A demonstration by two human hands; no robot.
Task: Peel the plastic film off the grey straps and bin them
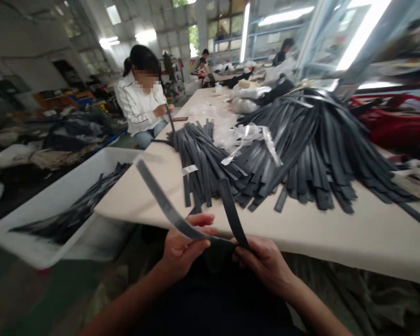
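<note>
A long dark grey strip runs between my two hands in front of the table edge. My left hand pinches it between thumb and fingers, and its free end rises toward the upper left. My right hand is closed on the strip's other part, where a darker length stands up from the fingers. Beyond my hands, a loose pile of dark strips lies on the beige table. A larger fanned bundle of strips lies to the right, with whitish ties beside it.
A white bin with dark strips inside stands left of the table. A person in a white top sits at the table's far left side, holding a strip. Clear plastic bags lie farther back; a red basket is at the right.
</note>
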